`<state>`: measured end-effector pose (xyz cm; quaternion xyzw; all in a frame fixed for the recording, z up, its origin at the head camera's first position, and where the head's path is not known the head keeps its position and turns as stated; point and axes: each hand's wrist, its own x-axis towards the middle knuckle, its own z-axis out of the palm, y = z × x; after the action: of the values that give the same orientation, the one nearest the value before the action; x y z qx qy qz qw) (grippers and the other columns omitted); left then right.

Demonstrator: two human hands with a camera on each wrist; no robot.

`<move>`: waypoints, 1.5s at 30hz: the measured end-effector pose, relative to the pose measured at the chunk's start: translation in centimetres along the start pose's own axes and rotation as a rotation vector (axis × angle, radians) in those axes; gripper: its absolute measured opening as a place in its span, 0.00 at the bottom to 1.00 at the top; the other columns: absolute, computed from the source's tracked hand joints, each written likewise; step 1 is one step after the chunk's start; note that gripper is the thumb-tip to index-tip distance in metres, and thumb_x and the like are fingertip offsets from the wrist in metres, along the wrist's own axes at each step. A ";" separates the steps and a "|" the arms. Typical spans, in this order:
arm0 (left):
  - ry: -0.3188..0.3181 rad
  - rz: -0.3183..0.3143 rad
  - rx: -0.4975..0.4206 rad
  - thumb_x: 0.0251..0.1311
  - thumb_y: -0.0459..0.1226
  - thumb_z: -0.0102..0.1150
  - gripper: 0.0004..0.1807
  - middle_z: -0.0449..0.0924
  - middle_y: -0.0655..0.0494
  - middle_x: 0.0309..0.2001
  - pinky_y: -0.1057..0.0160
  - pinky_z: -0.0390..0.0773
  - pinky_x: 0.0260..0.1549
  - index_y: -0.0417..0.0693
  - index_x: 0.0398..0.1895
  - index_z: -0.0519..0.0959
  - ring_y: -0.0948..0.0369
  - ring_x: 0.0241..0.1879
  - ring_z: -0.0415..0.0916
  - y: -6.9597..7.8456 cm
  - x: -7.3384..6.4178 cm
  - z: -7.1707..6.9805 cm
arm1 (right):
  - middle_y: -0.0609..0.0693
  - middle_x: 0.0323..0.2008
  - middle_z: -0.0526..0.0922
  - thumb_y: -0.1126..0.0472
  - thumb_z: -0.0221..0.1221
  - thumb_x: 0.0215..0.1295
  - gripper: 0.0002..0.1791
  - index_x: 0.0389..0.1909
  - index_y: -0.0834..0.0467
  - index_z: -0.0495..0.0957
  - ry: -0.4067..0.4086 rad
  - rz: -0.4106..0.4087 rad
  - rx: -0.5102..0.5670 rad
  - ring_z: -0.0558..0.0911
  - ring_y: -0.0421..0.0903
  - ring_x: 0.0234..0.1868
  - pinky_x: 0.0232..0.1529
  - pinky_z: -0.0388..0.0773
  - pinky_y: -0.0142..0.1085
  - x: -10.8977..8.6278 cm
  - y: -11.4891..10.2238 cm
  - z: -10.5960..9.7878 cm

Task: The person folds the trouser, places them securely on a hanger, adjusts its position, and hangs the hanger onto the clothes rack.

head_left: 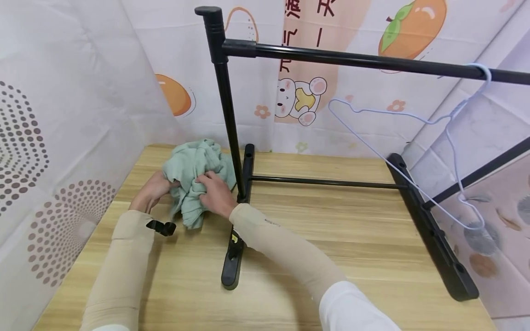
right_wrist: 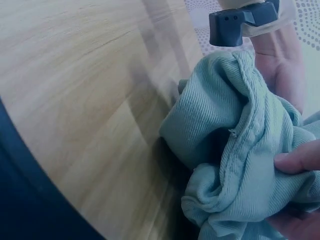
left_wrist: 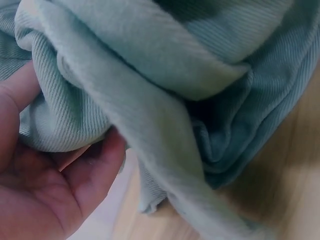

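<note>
green cloth (head_left: pixel 203 158), pretty scrunched up at the left end of the wooden surface (head_left: pixel 331 216), gripped by the fingers of both left hand (head_left: pixel 153 191) and right hand (head_left: pixel 217 195), black rack (head_left: pixel 229 115) just beside, blue hanger (head_left: pixel 457 109) hung on its top bar (head_left: pixel 356 60)

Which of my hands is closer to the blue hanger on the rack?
Right. Your right hand holds the right side of the green cloth, left of the blue hanger; your left hand holds the cloth's left side, farther away.

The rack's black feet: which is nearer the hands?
The left foot, beside the bunched green cloth; the right foot is at the far end of the lower crossbar.
</note>
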<state>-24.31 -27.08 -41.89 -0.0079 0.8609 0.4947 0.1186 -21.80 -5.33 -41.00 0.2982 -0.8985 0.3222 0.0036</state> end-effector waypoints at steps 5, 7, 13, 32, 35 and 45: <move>0.021 0.015 -0.004 0.65 0.36 0.54 0.19 0.69 0.56 0.50 0.70 0.72 0.41 0.35 0.56 0.69 0.67 0.43 0.67 0.2 -0.7 0.2 | 0.53 0.57 0.74 0.68 0.58 0.65 0.21 0.59 0.56 0.75 -0.002 -0.034 0.006 0.79 0.45 0.53 0.50 0.76 0.29 -0.5 0.1 -0.4; 0.040 0.016 0.007 0.65 0.36 0.53 0.20 0.69 0.51 0.54 0.69 0.71 0.42 0.33 0.57 0.69 0.65 0.45 0.67 0.4 -0.9 0.3 | 0.53 0.58 0.73 0.68 0.57 0.65 0.21 0.59 0.56 0.75 -0.001 -0.047 0.011 0.79 0.45 0.53 0.50 0.76 0.29 -0.5 0.1 -0.4; 0.089 0.006 0.008 0.67 0.37 0.52 0.23 0.67 0.42 0.61 0.67 0.68 0.48 0.30 0.60 0.67 0.61 0.49 0.67 0.8 -1.9 0.7 | 0.53 0.58 0.72 0.68 0.57 0.65 0.20 0.58 0.57 0.74 -0.025 -0.068 0.032 0.78 0.45 0.51 0.45 0.74 0.28 -0.4 0.0 -0.8; 0.192 0.091 0.023 0.67 0.33 0.52 0.26 0.65 0.38 0.63 0.71 0.67 0.44 0.30 0.66 0.64 0.72 0.45 0.64 2.7 -5.3 0.8 | 0.51 0.60 0.71 0.66 0.59 0.65 0.19 0.57 0.57 0.74 -0.044 -0.171 0.059 0.75 0.45 0.58 0.55 0.74 0.28 -1.8 -1.3 -3.6; 0.209 0.090 0.018 0.68 0.35 0.51 0.26 0.65 0.39 0.64 0.69 0.67 0.45 0.30 0.66 0.63 0.72 0.45 0.64 2.9 -5.9 0.8 | 0.52 0.59 0.72 0.66 0.59 0.65 0.18 0.56 0.58 0.75 -0.050 -0.200 0.053 0.75 0.45 0.56 0.54 0.74 0.28 -1.7 -1.6 -4.1; 0.272 0.105 -0.004 0.66 0.37 0.54 0.22 0.72 0.57 0.49 0.76 0.70 0.39 0.31 0.58 0.70 0.74 0.40 0.67 4.2 -7.6 1.1 | 0.54 0.57 0.74 0.69 0.60 0.62 0.17 0.53 0.60 0.76 -0.022 -0.277 0.109 0.76 0.46 0.53 0.51 0.74 0.27 -2.5 -2.4 -6.3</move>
<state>-17.30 -24.83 -37.24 -0.0298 0.8672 0.4964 -0.0251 -19.63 -1.80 -35.16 0.4226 -0.8300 0.3634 0.0219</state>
